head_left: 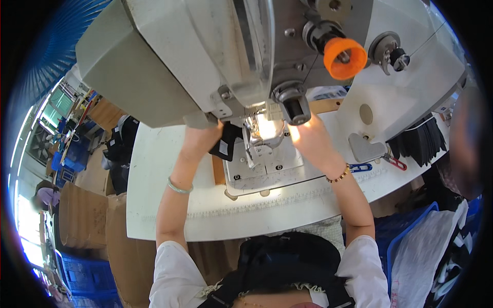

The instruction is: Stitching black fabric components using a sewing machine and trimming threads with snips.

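Both my hands are at the sewing area of a large industrial sewing machine (169,46). My left hand (201,139) is left of the needle area, against a small black fabric piece (225,142) with a white label. Its fingers are mostly hidden under the machine head. On the other side, my right hand (314,141) reaches in behind a dark knob (294,109), its fingers covered or washed out by lamp light. Between the hands, the metal clamp (264,134) stands over the metal base plate (262,174).
On the white table (205,223), blue-handled snips (360,167) and red-handled snips (395,162) lie right of my wrist. A stack of black pieces (421,141) rests farther right. Cardboard boxes (84,215) stand at left, with blue crates (411,231) at lower right.
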`<state>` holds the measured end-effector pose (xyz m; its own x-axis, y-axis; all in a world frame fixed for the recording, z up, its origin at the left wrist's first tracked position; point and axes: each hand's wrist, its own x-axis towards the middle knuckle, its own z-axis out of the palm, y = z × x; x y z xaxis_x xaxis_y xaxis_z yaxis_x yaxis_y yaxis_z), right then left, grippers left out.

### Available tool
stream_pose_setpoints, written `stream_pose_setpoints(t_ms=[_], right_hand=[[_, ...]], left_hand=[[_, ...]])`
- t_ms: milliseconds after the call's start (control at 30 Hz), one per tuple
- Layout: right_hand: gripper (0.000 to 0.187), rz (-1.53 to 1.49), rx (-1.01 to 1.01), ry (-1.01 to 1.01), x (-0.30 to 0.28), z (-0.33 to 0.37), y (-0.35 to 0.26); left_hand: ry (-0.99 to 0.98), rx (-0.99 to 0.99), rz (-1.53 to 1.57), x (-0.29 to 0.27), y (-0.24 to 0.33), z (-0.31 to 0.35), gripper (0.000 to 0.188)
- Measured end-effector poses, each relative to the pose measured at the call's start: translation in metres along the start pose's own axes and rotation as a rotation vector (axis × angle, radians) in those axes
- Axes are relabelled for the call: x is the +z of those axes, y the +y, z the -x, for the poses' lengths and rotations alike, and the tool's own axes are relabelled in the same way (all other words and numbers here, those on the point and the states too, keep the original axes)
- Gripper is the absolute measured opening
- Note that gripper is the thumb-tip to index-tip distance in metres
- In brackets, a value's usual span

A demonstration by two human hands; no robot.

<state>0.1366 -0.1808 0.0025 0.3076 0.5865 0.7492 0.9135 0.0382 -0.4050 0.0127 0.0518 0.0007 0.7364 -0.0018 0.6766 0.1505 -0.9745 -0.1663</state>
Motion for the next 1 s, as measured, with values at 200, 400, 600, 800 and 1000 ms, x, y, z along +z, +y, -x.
stream_pose_setpoints(t_ms=[200, 400, 600, 800, 1000], right_hand=[[0.04, 0.38, 0.249, -0.372, -0.062, 0.096, -0.012], [0.033, 0.871, 0.241, -0.292, -0.056, 0.173, 0.029], [0.02, 0.665, 0.235, -0.235, -0.071, 0.173, 0.054], [0.024, -0.022, 0.467, -0.129, -0.061, 0.133, -0.005], [0.038, -0.029, 0.043, -0.251, -0.033, 0.069, -0.028]], left_hand=[[0.222, -0.204, 0.173, -0.084, -0.047, 0.033, 0.016], [-0.154, -0.483, 0.625, -0.147, -0.049, 0.057, 0.031], [-0.562, -0.874, 1.313, -0.097, 0.034, 0.077, 0.014], [-0.59, -1.095, 1.607, -0.074, 0.07, 0.059, 0.024], [-0.647, -1.035, 1.609, -0.067, 0.079, 0.051, 0.023]])
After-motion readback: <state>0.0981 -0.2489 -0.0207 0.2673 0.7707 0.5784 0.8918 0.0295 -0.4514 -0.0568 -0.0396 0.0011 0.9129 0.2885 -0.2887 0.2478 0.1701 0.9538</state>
